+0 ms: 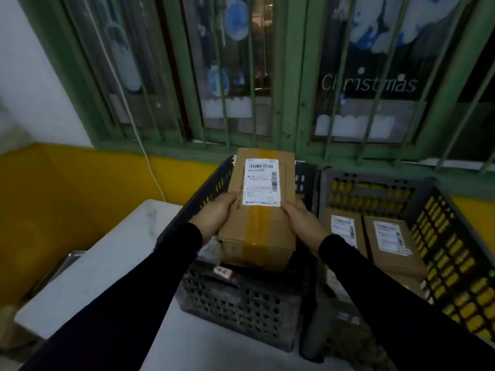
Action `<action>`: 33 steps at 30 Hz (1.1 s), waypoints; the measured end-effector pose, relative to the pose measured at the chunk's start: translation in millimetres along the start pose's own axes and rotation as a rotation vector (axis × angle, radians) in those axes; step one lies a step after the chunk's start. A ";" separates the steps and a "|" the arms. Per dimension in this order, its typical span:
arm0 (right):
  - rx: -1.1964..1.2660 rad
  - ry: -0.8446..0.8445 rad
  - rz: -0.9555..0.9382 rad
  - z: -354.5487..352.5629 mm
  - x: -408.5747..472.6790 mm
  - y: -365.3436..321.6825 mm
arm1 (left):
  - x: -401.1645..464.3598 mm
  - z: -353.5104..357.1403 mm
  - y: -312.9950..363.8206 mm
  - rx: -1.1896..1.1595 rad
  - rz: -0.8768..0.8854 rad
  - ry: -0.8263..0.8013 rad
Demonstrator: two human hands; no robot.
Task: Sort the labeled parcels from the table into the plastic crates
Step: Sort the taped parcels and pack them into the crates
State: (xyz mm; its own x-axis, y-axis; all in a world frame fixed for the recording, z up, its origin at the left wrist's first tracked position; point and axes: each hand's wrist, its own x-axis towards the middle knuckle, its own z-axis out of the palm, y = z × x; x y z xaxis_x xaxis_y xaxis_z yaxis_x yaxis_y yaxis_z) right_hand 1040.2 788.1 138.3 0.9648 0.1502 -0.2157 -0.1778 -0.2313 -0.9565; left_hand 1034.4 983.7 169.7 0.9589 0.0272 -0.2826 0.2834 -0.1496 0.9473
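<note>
**Parcel Sorting, Mid-Task: One Box in Hand Above the Left Crate**

Held between both hands: a taped cardboard parcel (261,207), shipping label (261,182) facing up, poised over the open top of the nearer, left-hand plastic crate (241,303). Left hand (214,214) curled against the parcel's left edge, thumb lying on the top face; right hand (301,218) gripping the right edge in the same manner, thumb on top beside the label. Not yet released, and judged not yet resting on anything inside, though the underside stays hidden.

Already sorted, as far as shown: two labelled parcels (388,242) lying flat, side by side, in the right-hand crate (442,236), with a further layer apparently beneath them. Contents of the left crate mostly screened by the held parcel; something pale, perhaps wrapped in plastic film, glimpsed at its near left corner, identity unclear. Small red-and-white tag (222,271) fixed on the near rim of that crate, writing too small to read.

Remaining: lowering and release of the present parcel. Visible part of the white desk (107,258) showing no further parcels, yet most of the desk lying outside the frame, so remaining count cannot be told. Overall judgement: well under way, completion undetermined.
</note>
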 end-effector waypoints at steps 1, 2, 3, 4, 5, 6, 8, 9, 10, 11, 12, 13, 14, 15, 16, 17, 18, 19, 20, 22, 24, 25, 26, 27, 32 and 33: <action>-0.029 0.017 0.047 -0.2 11.3 3.2 | 14.8 -1.3 -3.6 0.085 0.009 -0.029; -0.070 0.024 0.090 -0.1 24.9 10.4 | 26.5 -2.5 -6.8 0.159 0.014 -0.077; -0.118 0.019 0.136 2.5 33.0 16.3 | 38.2 -4.8 -12.0 0.224 0.004 -0.128; -0.175 0.000 0.192 4.1 34.4 17.2 | 47.9 -7.2 -17.5 0.283 -0.031 -0.178; -0.220 -0.004 0.250 7.0 35.8 19.4 | 57.3 -11.0 -25.5 0.344 -0.079 -0.223; -0.232 0.025 0.316 11.8 39.6 24.0 | 65.9 -14.9 -33.2 0.377 -0.122 -0.269; -0.244 0.059 0.417 21.6 41.0 26.9 | 77.6 -20.8 -44.4 0.377 -0.217 -0.358; -0.248 0.060 0.460 23.4 42.6 30.3 | 80.5 -22.2 -46.5 0.368 -0.251 -0.394; -0.248 0.067 0.492 27.4 44.8 31.1 | 85.7 -25.6 -46.8 0.377 -0.287 -0.434; -0.231 0.067 0.520 31.3 46.9 31.7 | 94.2 -30.2 -47.3 0.394 -0.303 -0.461; -0.202 0.070 0.542 36.9 48.4 29.9 | 100.0 -33.1 -47.5 0.416 -0.318 -0.489; -0.179 0.097 0.558 40.4 49.1 29.3 | 106.0 -34.5 -48.2 0.430 -0.327 -0.514; -0.171 0.120 0.570 41.9 50.3 27.5 | 110.5 -34.2 -48.5 0.448 -0.332 -0.523; -0.174 0.146 0.583 42.4 54.6 29.2 | 114.2 -34.3 -49.5 0.469 -0.324 -0.532; -0.164 0.171 0.599 43.9 57.1 29.9 | 114.3 -33.1 -49.6 0.494 -0.320 -0.544; -0.166 0.196 0.617 45.9 58.6 29.8 | 117.3 -32.5 -52.0 0.503 -0.318 -0.554; -0.164 0.214 0.639 47.2 60.4 30.2 | 118.0 -32.3 -52.7 0.505 -0.322 -0.561; -0.162 0.218 0.655 47.1 62.9 31.2 | 120.4 -32.3 -53.9 0.500 -0.323 -0.573; -0.159 0.220 0.660 47.9 63.4 31.2 | 121.3 -32.7 -53.3 0.505 -0.325 -0.583; -0.153 0.226 0.660 49.1 61.3 29.7 | 123.8 -33.1 -51.5 0.508 -0.324 -0.606; -0.159 0.228 0.648 49.4 58.9 24.2 | 124.2 -34.0 -46.9 0.482 -0.327 -0.607; -0.184 0.214 0.631 48.8 59.0 20.3 | 125.1 -35.3 -45.1 0.457 -0.327 -0.594; -0.215 0.198 0.602 46.8 60.8 14.7 | 125.9 -36.9 -42.2 0.427 -0.326 -0.572; -0.266 0.190 0.568 43.6 63.2 7.7 | 128.0 -38.4 -40.1 0.387 -0.331 -0.553; -0.537 0.140 0.422 10.9 83.1 -23.5 | 127.5 -45.0 -19.3 0.093 -0.420 -0.456; -0.528 0.141 0.402 6.9 86.0 -27.7 | 125.9 -46.3 -14.8 0.055 -0.403 -0.435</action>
State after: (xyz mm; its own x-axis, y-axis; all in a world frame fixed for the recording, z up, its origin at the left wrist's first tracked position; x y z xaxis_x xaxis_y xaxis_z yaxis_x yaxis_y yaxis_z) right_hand 1126.8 814.1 144.8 0.8661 -0.1643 -0.4721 -0.4440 -0.6868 -0.5755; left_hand 1151.7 1035.1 127.1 0.6776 -0.3130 -0.6656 0.6116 -0.2627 0.7462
